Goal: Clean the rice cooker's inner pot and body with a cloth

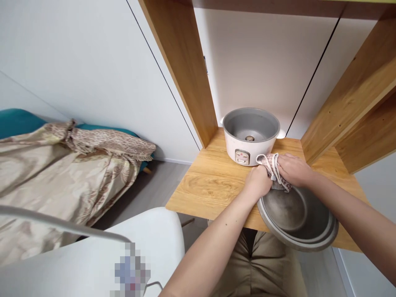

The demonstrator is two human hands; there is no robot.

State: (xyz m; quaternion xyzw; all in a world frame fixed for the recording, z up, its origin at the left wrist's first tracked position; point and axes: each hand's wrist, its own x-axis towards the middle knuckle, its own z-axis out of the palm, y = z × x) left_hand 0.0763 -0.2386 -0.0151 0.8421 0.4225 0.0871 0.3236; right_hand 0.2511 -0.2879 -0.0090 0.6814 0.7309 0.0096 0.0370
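Note:
My left hand (259, 181) is closed in a fist around one side of a bunched, patterned cloth (274, 167). On the cloth's other side lies my right hand (293, 170), its fingers wrapped over the fabric. Below both hands a grey metal inner pot (318, 208) sits tilted, its opening toward me and its rim past the table's front edge. The cloth touches the pot's upper side; whether my fingers touch the metal is hidden. Just behind the hands stands a white rice cooker (230, 144), lidless, its grey inside and round centre plate showing.
The wooden tabletop (198, 185) is framed by upright wooden boards (176, 62) on the left and right. A white chair or seat (161, 235) stands at the lower left, with a grey curved tube across it. Farther left, a patterned cover (62, 173) drapes teal furniture.

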